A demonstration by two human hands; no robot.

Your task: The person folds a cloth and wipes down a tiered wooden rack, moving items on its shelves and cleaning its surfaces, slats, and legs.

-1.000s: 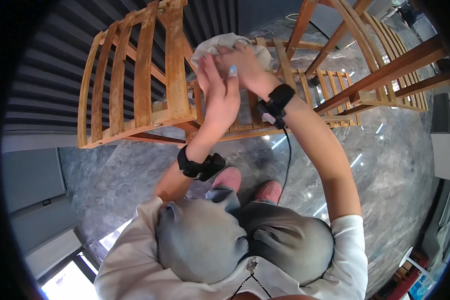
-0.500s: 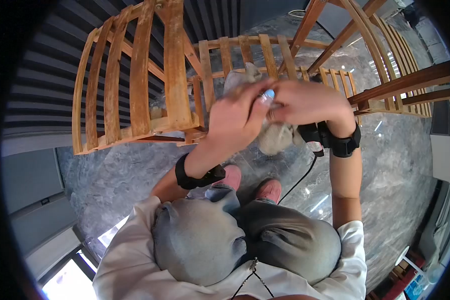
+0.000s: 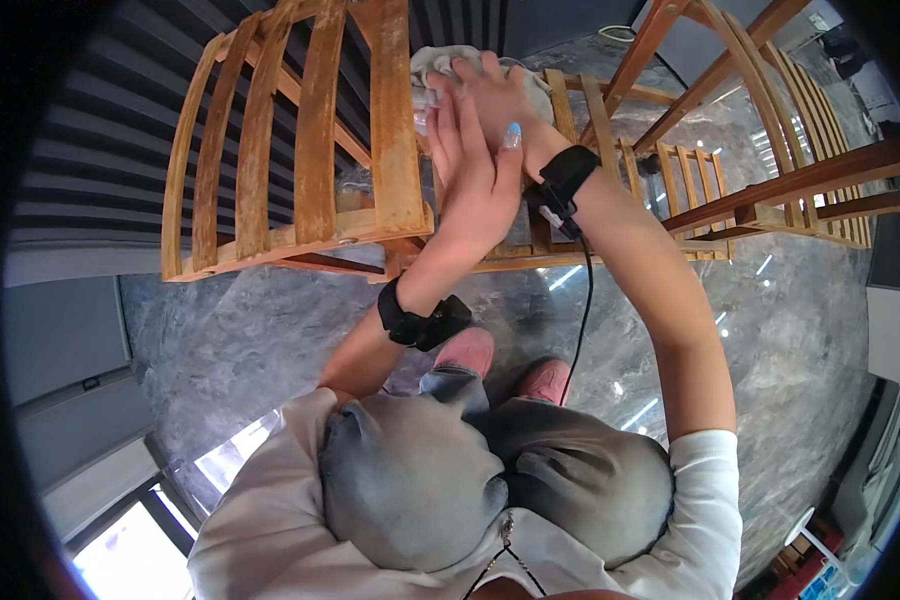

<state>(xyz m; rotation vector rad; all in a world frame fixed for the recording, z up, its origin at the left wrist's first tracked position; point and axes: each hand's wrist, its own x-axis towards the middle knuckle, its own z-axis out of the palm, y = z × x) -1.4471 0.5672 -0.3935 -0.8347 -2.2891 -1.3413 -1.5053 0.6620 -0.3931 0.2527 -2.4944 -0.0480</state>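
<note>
A crumpled pale grey-white cloth (image 3: 432,60) lies on the slatted wooden shelf (image 3: 558,105) of a rack. On top of it rests my right hand (image 3: 503,102), palm down with its fingers stretched forward. My left hand (image 3: 468,180) lies beside and partly against it, fingers extended toward the cloth and the thumb apart, showing a pale blue nail. Both hands look flat, with nothing gripped. Part of the cloth is hidden under them.
A higher slatted wooden panel (image 3: 320,130) stands close on the left. Wooden beams (image 3: 800,185) and another slatted rack rise on the right. A black cable (image 3: 589,300) hangs from the right wrist strap (image 3: 570,175). My pink shoes (image 3: 465,352) are on the grey marbled floor (image 3: 770,350).
Both hands have moved forward with the cloth, from hanging in front of the shelf to lying on it. My fingers, bent together over the cloth before, are now stretched out.
</note>
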